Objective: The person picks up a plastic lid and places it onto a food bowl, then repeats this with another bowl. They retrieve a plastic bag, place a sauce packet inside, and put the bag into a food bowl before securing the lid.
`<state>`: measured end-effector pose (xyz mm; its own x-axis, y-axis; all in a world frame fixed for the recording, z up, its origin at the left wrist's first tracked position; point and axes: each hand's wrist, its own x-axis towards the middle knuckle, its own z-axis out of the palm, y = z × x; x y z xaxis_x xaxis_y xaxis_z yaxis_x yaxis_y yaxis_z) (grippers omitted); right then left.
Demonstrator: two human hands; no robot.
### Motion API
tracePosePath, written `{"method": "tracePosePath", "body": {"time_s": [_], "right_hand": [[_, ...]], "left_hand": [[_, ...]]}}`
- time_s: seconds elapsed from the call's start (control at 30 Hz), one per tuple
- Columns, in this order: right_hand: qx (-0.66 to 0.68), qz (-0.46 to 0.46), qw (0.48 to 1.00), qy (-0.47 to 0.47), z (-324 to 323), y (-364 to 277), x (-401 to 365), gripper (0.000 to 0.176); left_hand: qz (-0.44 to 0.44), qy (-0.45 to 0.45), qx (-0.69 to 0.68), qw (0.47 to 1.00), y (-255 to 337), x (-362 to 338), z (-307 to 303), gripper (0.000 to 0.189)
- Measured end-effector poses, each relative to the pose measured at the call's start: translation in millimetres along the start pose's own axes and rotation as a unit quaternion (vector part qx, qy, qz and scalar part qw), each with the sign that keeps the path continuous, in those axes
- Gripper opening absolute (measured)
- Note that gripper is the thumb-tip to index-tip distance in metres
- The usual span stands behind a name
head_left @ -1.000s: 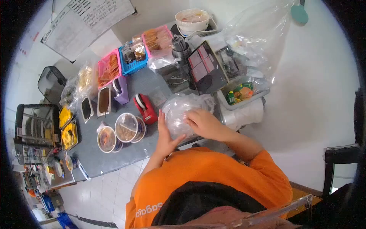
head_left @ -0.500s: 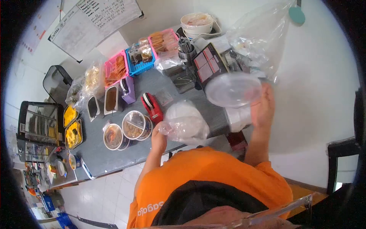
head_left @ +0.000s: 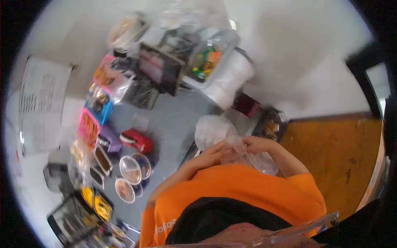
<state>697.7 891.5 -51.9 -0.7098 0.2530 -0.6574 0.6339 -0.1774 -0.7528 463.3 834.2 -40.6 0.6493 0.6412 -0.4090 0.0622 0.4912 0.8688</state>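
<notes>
In front of my body, both hands meet at the crumpled neck of a clear plastic bag (head_left: 235, 149). The bag wraps a round, whitish stack that looks like plastic lids (head_left: 213, 131). My left hand (head_left: 216, 153) is closed on the bag from the left. From the other side, my right hand (head_left: 259, 145) pinches the gathered plastic. Below the right hand, against the orange shirt, hangs a clear, rounded piece of plastic (head_left: 264, 163); blur hides whether it is a lid or part of the bag.
On the grey table (head_left: 169, 124) are a red tape dispenser (head_left: 138, 140), tubs with clear lids (head_left: 134, 168) and a purple dispenser (head_left: 109, 142). Pink and blue baskets (head_left: 99, 108) line the wall side. A bin of colourful packets (head_left: 206, 62) stands beside a tablet-like screen (head_left: 160, 68).
The view has swung to the right. My right hand has come down from the raised translucent lid to the bag, joining my left hand. The bag is now closer to my body.
</notes>
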Motion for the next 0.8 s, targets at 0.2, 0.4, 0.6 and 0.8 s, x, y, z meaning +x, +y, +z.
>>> {"method": "tracePosePath", "body": {"time_s": [0.2, 0.4, 0.6, 0.8], "right_hand": [[-0.001, 0.063, 0.989, 0.134, -8.8, 77.8, 28.0, 0.039], [-0.201, 0.018, 0.943, 0.264, -11.2, 183.3, 193.7, 0.055], [-0.182, 0.069, 0.89, 0.413, -49.4, 177.5, 271.3, 0.048], [-0.055, 0.082, 0.907, 0.409, -11.1, 74.6, 145.0, 0.049]], "left_hand": [[-0.119, -0.035, 0.12, 0.985, -39.6, -8.1, -20.2, 0.047], [-0.229, -0.017, -0.077, 0.97, -26.5, -28.0, -16.4, 0.047], [-0.26, 0.072, -0.11, 0.957, -21.7, -29.4, -10.9, 0.045], [-0.179, 0.13, -0.025, 0.975, -22.1, -47.5, -29.4, 0.051]]}}
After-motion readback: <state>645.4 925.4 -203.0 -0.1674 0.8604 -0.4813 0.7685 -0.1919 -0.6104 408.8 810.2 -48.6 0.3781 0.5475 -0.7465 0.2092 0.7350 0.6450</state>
